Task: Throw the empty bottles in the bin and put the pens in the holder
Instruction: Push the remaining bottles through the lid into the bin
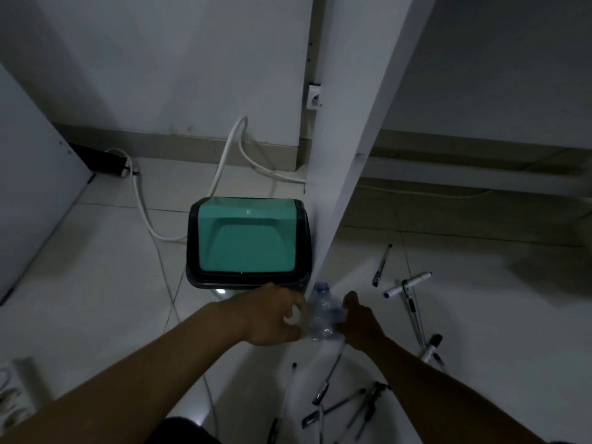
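Both hands grip one crumpled clear plastic bottle (323,315): left hand (272,315) fingers curled on its side, right hand (360,322) closed on the other. Green-lidded bin (246,238) at 12 o'clock, lid shut. Pens (382,264) scattered on floor, 3 to 5 o'clock.

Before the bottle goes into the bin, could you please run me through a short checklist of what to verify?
1. Bottle held: ok, both the left hand and the right hand are on it.
2. Bottle empty: cannot tell, it looks clear and crumpled.
3. Bin within reach: ok, just ahead of the hands.
4. Bin open: not ok, the green lid is shut.
5. Pens picked up: not ok, scattered on the floor.
6. Pen holder located: cannot tell, none in view.
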